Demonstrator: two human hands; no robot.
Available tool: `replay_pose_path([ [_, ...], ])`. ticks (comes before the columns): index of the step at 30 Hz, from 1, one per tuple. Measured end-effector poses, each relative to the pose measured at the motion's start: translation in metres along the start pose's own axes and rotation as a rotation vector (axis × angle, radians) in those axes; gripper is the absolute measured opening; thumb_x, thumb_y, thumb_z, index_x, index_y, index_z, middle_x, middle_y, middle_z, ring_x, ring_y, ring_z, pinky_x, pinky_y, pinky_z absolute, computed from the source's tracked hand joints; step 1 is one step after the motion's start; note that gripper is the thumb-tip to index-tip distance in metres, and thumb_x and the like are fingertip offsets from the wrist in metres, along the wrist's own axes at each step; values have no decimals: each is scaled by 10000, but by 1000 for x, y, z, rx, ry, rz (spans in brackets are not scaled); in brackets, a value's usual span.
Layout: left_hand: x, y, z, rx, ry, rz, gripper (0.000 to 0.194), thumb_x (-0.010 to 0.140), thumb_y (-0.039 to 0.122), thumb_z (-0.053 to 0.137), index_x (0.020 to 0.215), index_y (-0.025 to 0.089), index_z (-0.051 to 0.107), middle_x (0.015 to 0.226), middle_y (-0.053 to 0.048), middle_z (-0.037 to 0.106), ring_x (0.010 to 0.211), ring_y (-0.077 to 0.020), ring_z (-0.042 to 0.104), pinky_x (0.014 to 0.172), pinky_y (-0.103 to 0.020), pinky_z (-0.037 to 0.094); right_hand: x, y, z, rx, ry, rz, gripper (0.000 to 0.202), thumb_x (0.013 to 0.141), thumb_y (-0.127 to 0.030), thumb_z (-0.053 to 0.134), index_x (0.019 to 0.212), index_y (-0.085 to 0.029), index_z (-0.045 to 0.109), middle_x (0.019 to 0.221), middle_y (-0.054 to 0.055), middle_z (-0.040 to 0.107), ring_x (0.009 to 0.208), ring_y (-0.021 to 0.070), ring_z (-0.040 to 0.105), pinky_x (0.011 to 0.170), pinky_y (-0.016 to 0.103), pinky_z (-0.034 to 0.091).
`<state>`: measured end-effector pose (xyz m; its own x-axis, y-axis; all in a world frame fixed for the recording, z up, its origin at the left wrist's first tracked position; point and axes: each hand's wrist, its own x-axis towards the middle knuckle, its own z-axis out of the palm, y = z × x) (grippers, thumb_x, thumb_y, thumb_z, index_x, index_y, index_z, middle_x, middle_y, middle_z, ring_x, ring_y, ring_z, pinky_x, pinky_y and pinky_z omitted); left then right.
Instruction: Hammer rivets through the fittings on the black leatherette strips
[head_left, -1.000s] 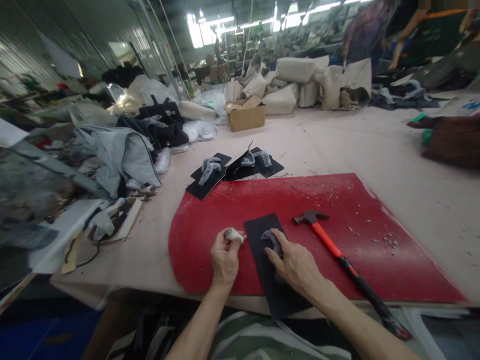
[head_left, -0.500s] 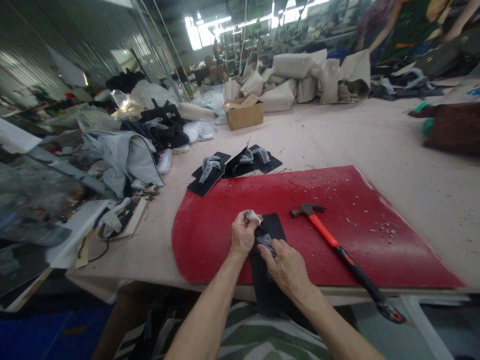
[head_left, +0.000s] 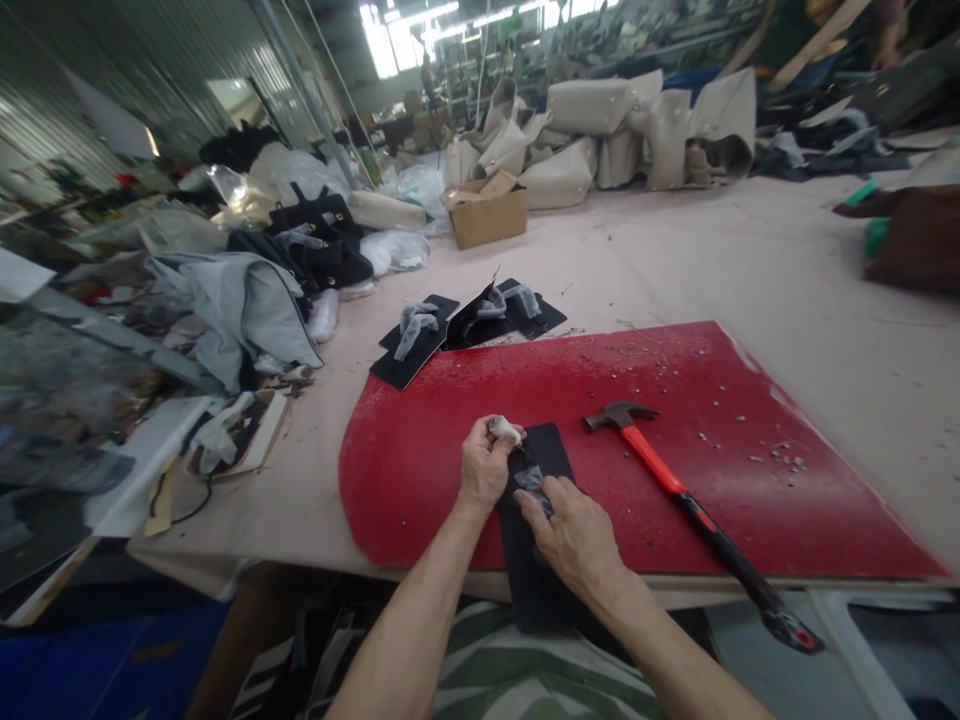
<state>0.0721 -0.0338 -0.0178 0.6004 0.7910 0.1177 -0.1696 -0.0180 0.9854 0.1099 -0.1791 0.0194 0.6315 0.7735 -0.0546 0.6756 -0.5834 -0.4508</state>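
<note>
A flat black panel point(head_left: 553, 452) with rounded corners lies partly on the red board point(head_left: 427, 450) and hangs over its front edge towards me. My left hand point(head_left: 481, 470) is closed beside the panel's upper left edge. A white, roll-like covering point(head_left: 504, 430) shows at its forefinger; whether it is a finger wrap or a separate thing I cannot tell. On the panel, my right hand point(head_left: 579, 525) pinches a piece wrapped in clear plastic point(head_left: 531, 480). To the right rests a claw hammer point(head_left: 651, 458) with a red and black handle, its end jutting past the board's edge.
Several black panels with plastic-wrapped parts point(head_left: 420, 345) lie behind the board. Small metal bits point(head_left: 784, 460) are scattered at its right. Farther back are a cardboard box point(head_left: 489, 220), beige moulded pieces point(head_left: 592, 110) and a brown bag point(head_left: 919, 240). Grey fabric point(head_left: 244, 315) is heaped left.
The view has shifted slightly, so the background sits a little higher. Both hands keep nearly the same hold on the panel. A person's arms at the back right have moved.
</note>
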Motion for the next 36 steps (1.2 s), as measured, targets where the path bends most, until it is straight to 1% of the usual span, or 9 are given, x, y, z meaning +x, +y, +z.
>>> replay_pose_path([
  [8,0,3,2,25,-22,0,264,839,284,655,1039,140,559,923,-107,734,862,-199,714,819,-320,563,0,1,0,-19,-4,-10,312,978,-476,448,954,-202,595,925,50,638,803,201,640,623,293,311],
  [22,0,2,4,82,19,-6,261,821,291,652,1022,153,561,910,-103,737,843,-199,715,803,-320,562,-2,1,-2,-14,1,-9,292,980,-448,446,946,-197,592,924,56,640,798,206,640,612,289,295],
  [25,-2,2,6,170,8,48,245,819,272,647,1018,158,560,922,-103,736,845,-194,712,800,-306,557,-3,-1,-2,-4,-1,-15,298,978,-448,449,953,-190,596,931,62,644,809,213,641,620,294,309],
  [28,-3,1,7,250,-13,125,230,804,236,649,1007,167,566,911,-86,729,822,-187,704,770,-289,554,-6,2,-7,71,-8,-46,335,960,-497,471,978,-188,599,914,52,648,809,208,636,643,296,350],
  [30,-4,1,7,268,-30,149,219,800,219,645,1001,172,573,897,-73,724,801,-182,698,749,-283,551,-7,11,-15,127,23,-93,362,966,-516,446,1051,-199,599,957,47,646,834,194,631,682,291,389],
  [32,-3,3,7,270,-54,160,201,801,205,637,991,175,581,893,-66,722,795,-179,694,743,-279,547,-6,30,-26,85,143,-114,379,980,-498,418,1130,-196,590,1045,69,631,917,202,618,746,299,419],
  [34,-3,6,5,269,-97,171,189,800,194,631,984,175,589,899,-66,725,807,-180,694,747,-278,542,-4,56,-39,-101,300,-67,393,970,-467,443,1182,-164,576,1138,119,600,996,244,585,782,331,429],
  [35,-2,8,4,267,-118,175,190,799,191,631,984,175,592,903,-67,727,816,-181,695,751,-278,540,-3,71,-45,-221,348,-19,397,957,-448,471,1186,-140,571,1152,147,589,1002,269,573,775,347,429],
  [36,-2,9,3,264,-139,175,194,798,190,631,987,174,595,906,-68,729,824,-182,695,754,-277,538,-2,85,-50,-332,357,31,391,946,-427,490,1172,-118,572,1137,170,586,984,286,568,756,358,427],
])
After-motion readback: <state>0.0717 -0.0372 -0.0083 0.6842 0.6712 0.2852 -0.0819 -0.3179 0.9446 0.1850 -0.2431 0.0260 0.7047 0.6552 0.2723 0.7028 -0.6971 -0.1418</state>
